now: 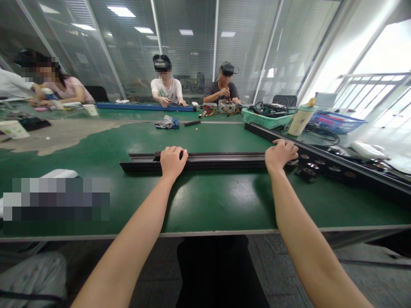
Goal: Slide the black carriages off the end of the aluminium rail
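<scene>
A long black metal rail, with a channel along its length, lies crosswise on the green table in front of me. My left hand is closed over its left part, thumb towards the right, and a small dark block shows beside the fingers. At the rail's right end my right hand is closed with the fingers curled over. Its fingertips and whatever lies under the palm are mostly hidden. Just right of that hand, small dark parts rest on the table.
A second long black rail runs diagonally at the right. Behind it stand a green basket of cables, a cream tumbler and a blue basket. A crumpled cloth lies farther back. Several people sit across the table.
</scene>
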Action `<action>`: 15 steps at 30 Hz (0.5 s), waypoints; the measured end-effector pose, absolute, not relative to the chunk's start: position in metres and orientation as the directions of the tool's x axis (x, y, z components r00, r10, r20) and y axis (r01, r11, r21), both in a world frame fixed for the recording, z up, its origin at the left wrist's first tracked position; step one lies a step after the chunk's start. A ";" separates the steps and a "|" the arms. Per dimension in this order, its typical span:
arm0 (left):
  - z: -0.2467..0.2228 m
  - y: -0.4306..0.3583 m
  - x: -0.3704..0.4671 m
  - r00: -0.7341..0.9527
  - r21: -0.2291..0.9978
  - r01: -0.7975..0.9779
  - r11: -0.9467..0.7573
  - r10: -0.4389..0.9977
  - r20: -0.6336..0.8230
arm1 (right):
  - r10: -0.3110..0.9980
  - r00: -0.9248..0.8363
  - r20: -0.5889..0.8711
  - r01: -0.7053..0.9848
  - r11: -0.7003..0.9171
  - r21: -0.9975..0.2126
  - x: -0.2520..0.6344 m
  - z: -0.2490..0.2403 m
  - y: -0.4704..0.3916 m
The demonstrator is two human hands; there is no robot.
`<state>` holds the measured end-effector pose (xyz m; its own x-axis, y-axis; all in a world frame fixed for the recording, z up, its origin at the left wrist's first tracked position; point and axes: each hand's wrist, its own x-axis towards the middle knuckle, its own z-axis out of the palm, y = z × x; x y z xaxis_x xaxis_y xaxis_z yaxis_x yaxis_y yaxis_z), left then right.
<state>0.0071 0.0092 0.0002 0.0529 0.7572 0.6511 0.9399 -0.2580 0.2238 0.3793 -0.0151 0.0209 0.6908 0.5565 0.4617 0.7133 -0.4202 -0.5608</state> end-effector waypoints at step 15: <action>0.003 0.012 0.002 -0.045 0.360 0.861 -0.360 0.650 0.758 | 0.810 -0.440 0.388 0.762 0.565 -0.316 0.147 0.021 -0.010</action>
